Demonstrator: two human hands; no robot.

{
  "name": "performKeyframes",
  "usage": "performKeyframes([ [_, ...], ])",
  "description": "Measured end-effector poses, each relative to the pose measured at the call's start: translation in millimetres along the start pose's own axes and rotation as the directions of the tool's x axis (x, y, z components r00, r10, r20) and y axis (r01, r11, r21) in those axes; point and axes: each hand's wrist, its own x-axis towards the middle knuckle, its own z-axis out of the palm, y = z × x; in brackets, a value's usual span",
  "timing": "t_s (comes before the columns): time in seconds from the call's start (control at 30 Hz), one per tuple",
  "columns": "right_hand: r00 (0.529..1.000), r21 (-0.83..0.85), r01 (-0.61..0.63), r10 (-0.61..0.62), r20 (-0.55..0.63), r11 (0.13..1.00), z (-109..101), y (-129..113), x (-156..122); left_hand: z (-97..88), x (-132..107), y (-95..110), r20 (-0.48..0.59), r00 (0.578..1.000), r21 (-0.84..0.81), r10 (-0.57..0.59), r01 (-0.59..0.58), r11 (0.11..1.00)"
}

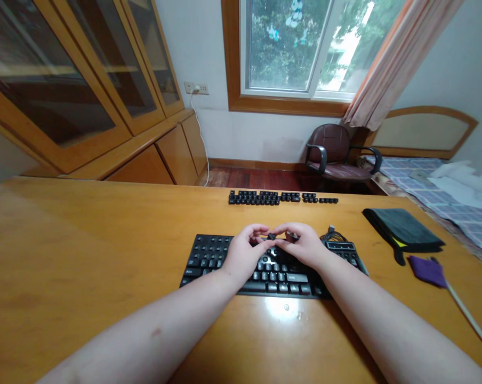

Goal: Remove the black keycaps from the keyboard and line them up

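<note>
Beyond a wooden counter [105, 240], the head view takes in a window [284, 48], a pink curtain [401, 64], an armchair [332, 146] and a bed [409, 176]. On the counter, straight ahead of the person, lies a black keyboard [279, 277], with the left hand [243, 253] and right hand [305, 244] meeting over its upper middle. Thumb and fingers of each hand close together on 1 small dark piece [271, 236], apparently a keycap, pinched between them just above the board. The work looks partway along: keys fill the left end and the lower rows, while the patch beneath the hands seems to lack some caps. Loose keycaps [254, 198] stand in 2 lines, broken into groups, near the counter's far edge. Whether caps are coming off or going on cannot be told from here, and the wrists hide part of the board. A coiled cable [335, 234] rests at its upper right. As for containers, the glass-fronted cabinet [87, 72] at left shows shelves, its contents too dim to make out. Right of the keyboard, a dark folded case [403, 229] shows a yellow edge; what it holds is hidden. Near it lies a purple cloth item [428, 271] with a pale strip [468, 314].
</note>
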Motion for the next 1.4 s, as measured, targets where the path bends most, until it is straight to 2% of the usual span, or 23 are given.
performKeyframes([
  [0.1, 0.993, -0.081, -0.099, 0.094, -0.065, 0.992, -12, -6, 3, 0.4, -3, 3, 0.014, 1.0, 0.023, 0.019, -0.02, 1.0],
  [0.2, 0.976, -0.145, -0.194, 0.176, -0.132, 0.97, -40, -6, 21, 0.2, -4, 3, 0.053, 0.998, 0.061, 0.04, -0.043, 0.997],
  [0.3, 0.949, -0.199, -0.313, 0.299, -0.099, 0.929, -67, 10, 50, -0.3, -5, 2, 0.074, 0.995, 0.07, 0.061, -0.066, 0.995],
  [0.37, 0.909, -0.234, -0.415, 0.389, -0.15, 0.879, -73, 29, 69, -0.5, -5, 2, 0.077, 0.995, 0.077, 0.062, -0.068, 0.995],
  [0.47, 0.887, -0.212, -0.457, 0.424, -0.185, 0.864, -62, 58, 84, -0.7, -6, 4, 0.075, 0.996, 0.077, 0.051, -0.057, 0.995],
  [0.6, 0.899, -0.238, -0.434, 0.398, -0.183, 0.869, -38, 79, 81, -0.8, -7, 7, 0.077, 0.996, 0.079, 0.047, -0.053, 0.995],
  [0.7, 0.904, -0.328, -0.425, 0.38, -0.195, 0.843, -32, 82, 77, -0.8, -7, 6, 0.087, 0.995, 0.072, 0.047, -0.053, 0.996],
  [0.83, 0.881, -0.417, -0.47, 0.44, -0.172, 0.778, -33, 84, 78, -0.6, -7, 5, 0.082, 0.996, 0.083, 0.043, -0.05, 0.995],
  [0.93, 0.884, -0.463, -0.461, 0.436, -0.168, 0.757, -33, 87, 80, -0.4, -7, 5, 0.086, 0.995, 0.097, 0.044, -0.052, 0.994],
  [1.4, 0.904, -0.437, -0.427, 0.394, -0.169, 0.792, -30, 92, 80, 0.0, -7, 8, 0.053, 0.997, 0.096, 0.048, -0.053, 0.994],
])
